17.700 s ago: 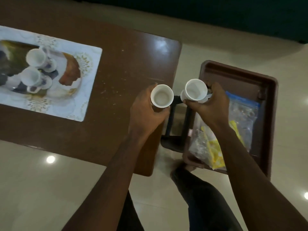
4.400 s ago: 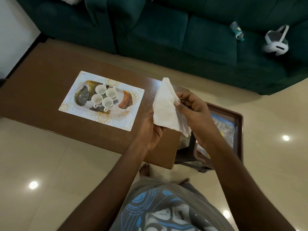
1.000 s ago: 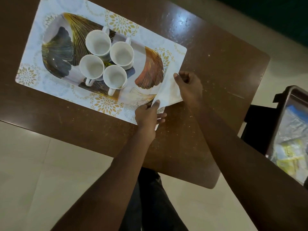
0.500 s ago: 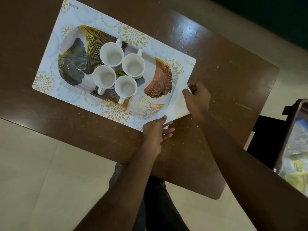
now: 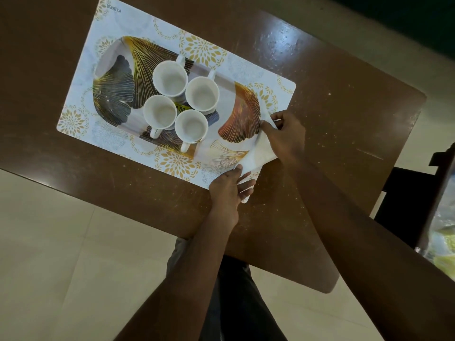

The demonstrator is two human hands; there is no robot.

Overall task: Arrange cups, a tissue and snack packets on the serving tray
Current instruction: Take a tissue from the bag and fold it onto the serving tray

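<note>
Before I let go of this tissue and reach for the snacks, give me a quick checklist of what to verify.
1. Four cups upright on the serving tray: ok.
2. Tissue lying flat: not ok, left hand and right hand hold it.
3. Tissue fully on tray: not ok, at its end, partly over the placemat.
4. Room for packets: ok, bare area left of cups.
5. Snack packets on tray: not ok, at right edge.
</note>
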